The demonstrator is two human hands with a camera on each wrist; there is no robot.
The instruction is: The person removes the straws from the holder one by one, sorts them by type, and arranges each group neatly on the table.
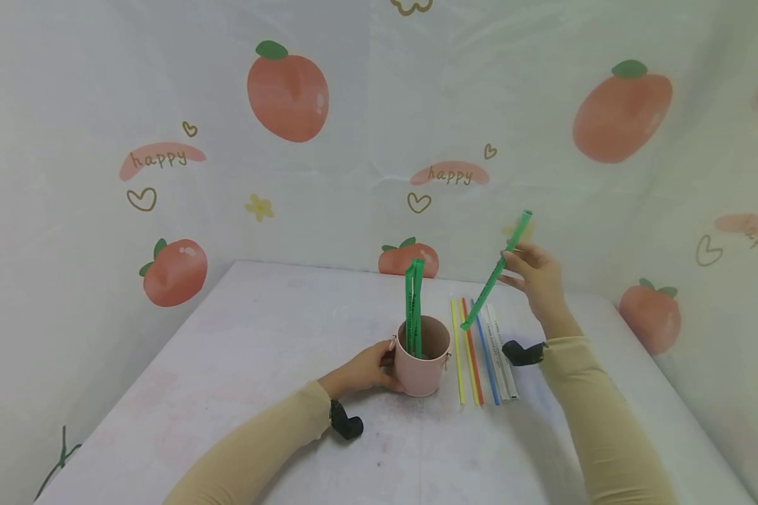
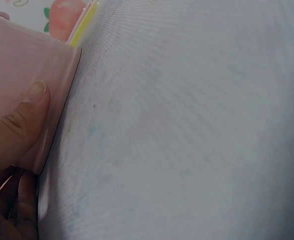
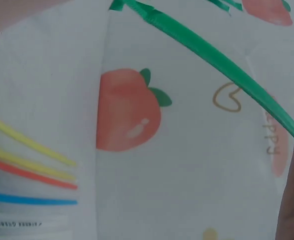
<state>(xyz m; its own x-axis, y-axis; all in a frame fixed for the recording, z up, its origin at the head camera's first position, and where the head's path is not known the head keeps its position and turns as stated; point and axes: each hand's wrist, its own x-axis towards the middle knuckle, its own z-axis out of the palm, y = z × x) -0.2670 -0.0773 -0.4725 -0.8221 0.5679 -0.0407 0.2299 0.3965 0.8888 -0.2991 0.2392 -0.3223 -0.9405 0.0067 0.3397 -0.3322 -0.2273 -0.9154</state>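
Observation:
My left hand (image 1: 369, 366) holds a small pink bucket (image 1: 420, 379) at its left side; the bucket stands upright on the table. In the left wrist view the thumb (image 2: 29, 112) presses on its wall, with other fingers low by the base. Straws in green wrappers (image 1: 413, 305) stand inside, leaning on the left of the rim. Raised at the right, my right hand (image 1: 538, 284) pinches another green-wrapped straw (image 1: 494, 277) near its upper part. This straw slants down to the left, its lower end over the loose straws, and crosses the right wrist view too.
Right of the bucket, loose straws lie side by side on the table (image 1: 290, 315): yellow ones (image 1: 457, 351), a red one (image 1: 472, 354), a blue one (image 1: 486, 358) and white-wrapped ones (image 1: 504, 365) with print. A fruit-patterned white cloth (image 1: 347, 196) hangs behind the table.

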